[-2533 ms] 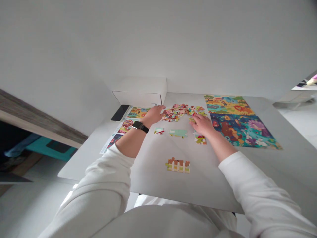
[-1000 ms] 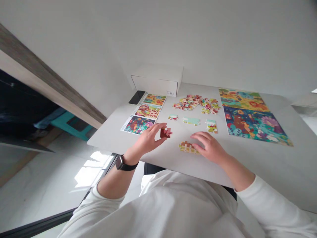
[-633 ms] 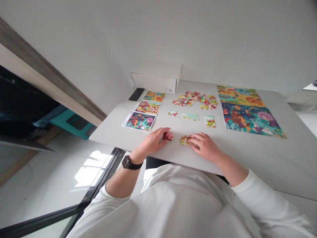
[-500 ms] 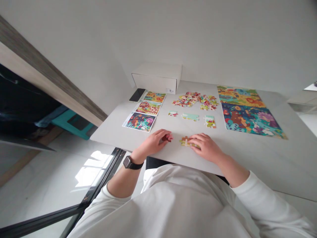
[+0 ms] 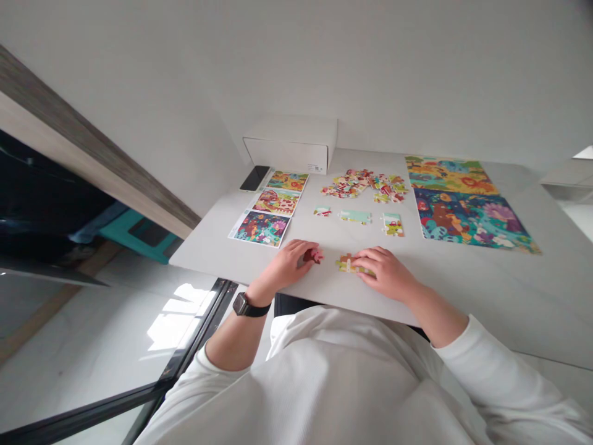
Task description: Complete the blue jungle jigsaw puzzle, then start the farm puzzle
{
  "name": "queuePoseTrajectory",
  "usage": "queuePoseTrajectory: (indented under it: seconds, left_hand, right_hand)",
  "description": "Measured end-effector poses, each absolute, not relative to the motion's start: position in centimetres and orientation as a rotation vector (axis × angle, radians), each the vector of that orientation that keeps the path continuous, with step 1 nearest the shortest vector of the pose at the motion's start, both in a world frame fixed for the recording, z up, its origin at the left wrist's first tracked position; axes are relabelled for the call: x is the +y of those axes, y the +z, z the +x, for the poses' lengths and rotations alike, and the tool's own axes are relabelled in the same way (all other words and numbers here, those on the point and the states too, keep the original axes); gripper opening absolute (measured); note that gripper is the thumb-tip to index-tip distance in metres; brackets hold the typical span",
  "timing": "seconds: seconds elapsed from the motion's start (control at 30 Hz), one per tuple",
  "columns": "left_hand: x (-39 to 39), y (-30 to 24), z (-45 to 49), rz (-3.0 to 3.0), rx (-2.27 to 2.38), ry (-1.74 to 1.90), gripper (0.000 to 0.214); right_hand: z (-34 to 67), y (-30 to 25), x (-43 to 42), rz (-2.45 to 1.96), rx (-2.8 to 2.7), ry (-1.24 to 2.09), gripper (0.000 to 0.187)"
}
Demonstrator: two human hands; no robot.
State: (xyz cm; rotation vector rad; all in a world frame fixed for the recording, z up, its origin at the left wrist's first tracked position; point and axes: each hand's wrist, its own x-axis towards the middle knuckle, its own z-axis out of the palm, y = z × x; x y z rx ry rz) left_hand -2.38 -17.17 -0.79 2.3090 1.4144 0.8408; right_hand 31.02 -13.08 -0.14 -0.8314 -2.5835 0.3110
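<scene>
My left hand (image 5: 287, 264), with a black watch at the wrist, rests near the front edge of the grey table (image 5: 463, 290), its fingers pinched on a dark red puzzle piece (image 5: 313, 254). My right hand (image 5: 385, 272) lies to its right, fingers curled over a small joined strip of fence puzzle pieces (image 5: 345, 264). A small gap separates the red piece from the fence strip.
Farther back lie three small joined bits (image 5: 356, 216), a heap of loose puzzle pieces (image 5: 364, 184) and two finished puzzles (image 5: 458, 198) at the right. Three picture cards (image 5: 273, 207), a black phone (image 5: 254, 178) and a white box (image 5: 291, 143) sit at the left back.
My left hand brought the dark red piece from the far heap down to the table front. My right hand drew back and settled on the fence strip. Both have hardly moved in the last half second.
</scene>
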Motion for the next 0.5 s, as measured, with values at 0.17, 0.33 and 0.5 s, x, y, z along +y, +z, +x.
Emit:
queuePoseTrajectory:
  seconds: [0.17,0.33,0.5]
  left_hand:
    - [-17.1,-0.8,-2.6,2.251,1.453,0.869,0.043]
    - [-16.4,0.3,-3.4,2.251,1.436,0.93,0.033]
    - [-13.8,3.1,-5.2,2.288,1.471,0.915,0.034]
  right_hand:
    - [31.0,-0.3,-13.1,-0.823,-2.568,0.3,0.028]
    - [31.6,0.4,-12.3,-0.853,-2.473,0.248,0.026]
    - [33.6,1.8,-9.5,-0.952,-2.304,0.155,0.025]
